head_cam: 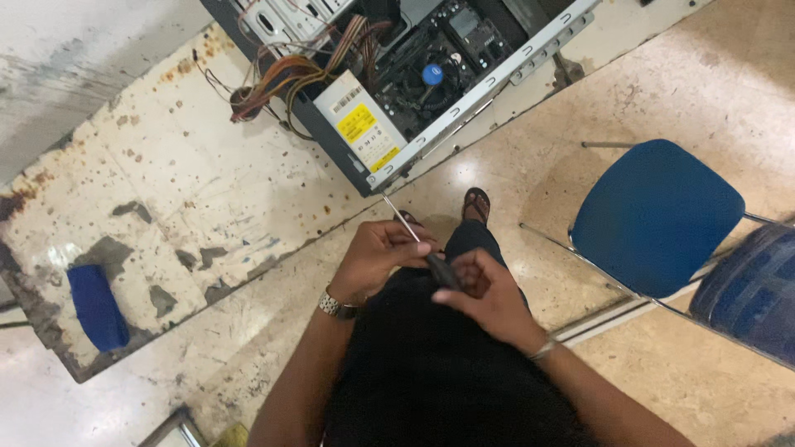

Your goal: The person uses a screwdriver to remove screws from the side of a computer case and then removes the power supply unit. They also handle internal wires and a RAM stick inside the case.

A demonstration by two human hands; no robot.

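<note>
Both hands meet in front of the body over a screwdriver (422, 248). Right hand (489, 294) is wrapped shut around the dark handle; left hand (377, 257) is closed lightly on the metal shaft, fingers curled over it — a steadying hold, it seems, with the tip pointing up toward the open computer case (397, 74). The tip stands just short of the case's lower corner, not touching it as far as can be told.

The case lies on its side on a worn, rust-spotted table (166, 207), side panel off, so the board, blue-capped cooler (432, 74) and cable bundle (290, 79) face up.

Hidden — the tip type is too small to read; the case's far end is cut off by the frame. A blue cloth (98, 306) lies well apart at the table's left. A blue chair (654, 215) stands to the right.
</note>
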